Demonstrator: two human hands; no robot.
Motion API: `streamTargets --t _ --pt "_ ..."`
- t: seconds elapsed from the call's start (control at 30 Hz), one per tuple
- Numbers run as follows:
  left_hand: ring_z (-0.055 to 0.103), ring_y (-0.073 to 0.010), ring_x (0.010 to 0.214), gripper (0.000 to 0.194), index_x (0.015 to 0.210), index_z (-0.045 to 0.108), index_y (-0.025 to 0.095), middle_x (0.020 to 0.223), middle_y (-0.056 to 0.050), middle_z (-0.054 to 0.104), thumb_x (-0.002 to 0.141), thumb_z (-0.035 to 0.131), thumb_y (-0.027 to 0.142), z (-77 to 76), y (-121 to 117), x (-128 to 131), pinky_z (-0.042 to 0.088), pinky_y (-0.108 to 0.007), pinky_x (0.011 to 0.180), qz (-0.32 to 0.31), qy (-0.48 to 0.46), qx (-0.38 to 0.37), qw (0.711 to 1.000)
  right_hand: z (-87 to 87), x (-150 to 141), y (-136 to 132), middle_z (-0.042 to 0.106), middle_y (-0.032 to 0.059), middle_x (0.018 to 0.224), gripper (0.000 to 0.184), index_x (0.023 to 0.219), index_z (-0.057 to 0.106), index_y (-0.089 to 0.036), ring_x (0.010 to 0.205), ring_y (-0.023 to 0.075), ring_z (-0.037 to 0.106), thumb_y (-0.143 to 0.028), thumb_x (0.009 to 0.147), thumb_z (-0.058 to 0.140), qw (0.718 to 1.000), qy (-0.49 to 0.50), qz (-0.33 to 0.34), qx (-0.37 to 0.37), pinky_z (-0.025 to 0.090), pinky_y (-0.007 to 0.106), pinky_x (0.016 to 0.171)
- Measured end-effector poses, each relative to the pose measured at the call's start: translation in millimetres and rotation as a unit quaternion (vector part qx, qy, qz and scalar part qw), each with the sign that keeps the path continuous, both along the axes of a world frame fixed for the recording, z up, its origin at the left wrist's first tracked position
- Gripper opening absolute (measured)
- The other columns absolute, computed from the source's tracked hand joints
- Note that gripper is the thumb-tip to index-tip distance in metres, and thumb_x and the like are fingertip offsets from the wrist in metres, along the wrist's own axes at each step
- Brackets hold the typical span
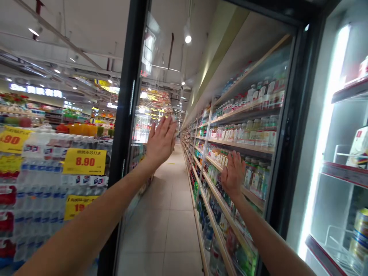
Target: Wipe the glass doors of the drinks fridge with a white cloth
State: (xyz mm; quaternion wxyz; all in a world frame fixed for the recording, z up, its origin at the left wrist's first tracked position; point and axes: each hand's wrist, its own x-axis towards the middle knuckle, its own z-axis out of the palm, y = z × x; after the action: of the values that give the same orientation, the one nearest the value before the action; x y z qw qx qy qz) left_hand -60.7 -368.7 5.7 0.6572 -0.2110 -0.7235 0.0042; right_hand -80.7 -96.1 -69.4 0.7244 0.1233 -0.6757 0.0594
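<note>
The glass door (122, 115) is standing open beside the lit cooler (335, 130), in front of both hands. The left hand (162, 140) is facing it flat, fingers straight, gripping nothing; the right hand (233, 174) is facing it too, open, fingers slightly bending, holding nothing. Whether either is touching the door, I cannot tell

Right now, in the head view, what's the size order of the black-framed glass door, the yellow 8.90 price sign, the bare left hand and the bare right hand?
1. Black-framed glass door
2. Yellow 8.90 price sign and bare left hand: too alike to rank
3. Bare right hand
</note>
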Motion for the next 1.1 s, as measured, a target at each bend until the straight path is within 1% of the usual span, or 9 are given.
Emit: streamTargets --t 0.07,0.2,0.37,0.6,0.7,0.8,0.87,0.97,1.1 --pt "0.006 -0.0204 0.138 0.051 0.139 0.022 0.014 0.147 -0.012 0.023 0.09 0.033 0.026 -3.6 4 2 0.014 -0.045 0.112 -0.005 0.013 -0.006 1.0 0.5 0 -1 0.04 0.014 0.139 0.055 0.138 0.03 -0.017 0.134 0.0242 0.027 -0.021 0.083 0.037 1.0 -0.001 0.0 0.001 0.023 0.051 0.107" --pt "0.013 -0.0188 0.137 0.053 0.138 0.024 0.01 0.144 -0.01 0.03 0.089 0.035 0.027 -25.3 35 10 0.02 -0.038 0.111 -0.051 -0.009 -0.149 0.987 -0.7 -2 1 0.039 0.0137 0.14 0.055 0.139 0.029 -0.018 0.134 0.024 0.027 -0.021 0.084 0.036 1.0 0.001 0.002 0.002 0.023 0.051 0.106" --pt "0.018 -0.0195 0.136 0.055 0.136 0.026 0.01 0.144 -0.012 0.032 0.086 0.042 0.026 -20.7 46 9 0.018 -0.041 0.111 -0.048 -0.026 -0.133 0.99 0.7 6 -3 0.035 0.0134 0.142 0.054 0.139 0.028 -0.021 0.135 0.0258 0.025 -0.022 0.085 0.035 1.0 -0.002 0.027 0.0 0.021 0.056 0.105" --pt "0.019 -0.023 0.136 0.053 0.13 0.033 0.01 0.142 -0.017 0.033 0.085 0.042 0.035 -18.8 33 10 0.02 -0.045 0.11 -0.095 0.001 -0.048 0.994 22.5 37 -80 0.04 0.0085 0.14 0.051 0.139 0.028 -0.022 0.133 0.0191 0.03 -0.019 0.087 0.03 0.961 -0.027 0.247 0.119 0.033 0.045 0.106" --pt "0.022 -0.0198 0.135 0.063 0.139 0.016 0.01 0.144 -0.016 0.03 0.084 0.039 0.032 -21.1 17 15 0.025 -0.04 0.109 -0.161 -0.029 -0.125 0.979 28.4 37 -113 0.039 0.0103 0.14 0.048 0.137 0.031 -0.018 0.135 0.0198 0.024 -0.021 0.089 0.029 0.963 -0.046 0.254 0.083 0.031 0.046 0.108" --pt "0.024 -0.0183 0.135 0.063 0.142 0.003 0.017 0.146 -0.011 0.027 0.087 0.033 0.027 -23.1 3 15 0.025 -0.04 0.109 -0.158 -0.005 -0.054 0.986 34.6 31 -131 0.032 0.01 0.143 0.048 0.135 0.034 -0.019 0.138 0.0233 0.014 -0.027 0.088 0.035 0.977 -0.049 0.201 0.051 0.025 0.051 0.109" --pt "0.022 -0.0194 0.135 0.062 0.142 0.001 0.019 0.147 -0.011 0.025 0.089 0.031 0.026 -24.2 2 12 0.023 -0.042 0.11 -0.115 0.019 0.024 0.993 43.7 26 -124 0.032 0.0084 0.144 0.047 0.133 0.039 -0.021 0.138 0.0236 0.011 -0.03 0.086 0.041 0.983 -0.058 0.156 0.083 0.025 0.05 0.109" --pt "0.017 -0.0217 0.137 0.061 0.143 0.007 0.018 0.146 -0.011 0.025 0.09 0.035 0.03 -25.6 8 9 0.022 -0.044 0.109 -0.055 0.021 0.043 0.997 63.8 16 -66 0.032 0.0056 0.144 0.044 0.129 0.043 -0.025 0.138 0.022 0.014 -0.028 0.085 0.043 0.988 -0.055 0.077 0.12 0.025 0.048 0.108" --pt "0.01 -0.0243 0.138 0.062 0.142 0.015 0.019 0.147 -0.011 0.02 0.088 0.04 0.037 -27.4 16 8 0.017 -0.047 0.11 -0.017 -0.001 0.041 0.999 82.3 1 30 0.022 0.01 0.147 0.045 0.13 0.043 -0.024 0.135 0.0288 0.019 -0.029 0.085 0.041 0.993 -0.019 0.003 -0.117 0.025 0.06 0.102"
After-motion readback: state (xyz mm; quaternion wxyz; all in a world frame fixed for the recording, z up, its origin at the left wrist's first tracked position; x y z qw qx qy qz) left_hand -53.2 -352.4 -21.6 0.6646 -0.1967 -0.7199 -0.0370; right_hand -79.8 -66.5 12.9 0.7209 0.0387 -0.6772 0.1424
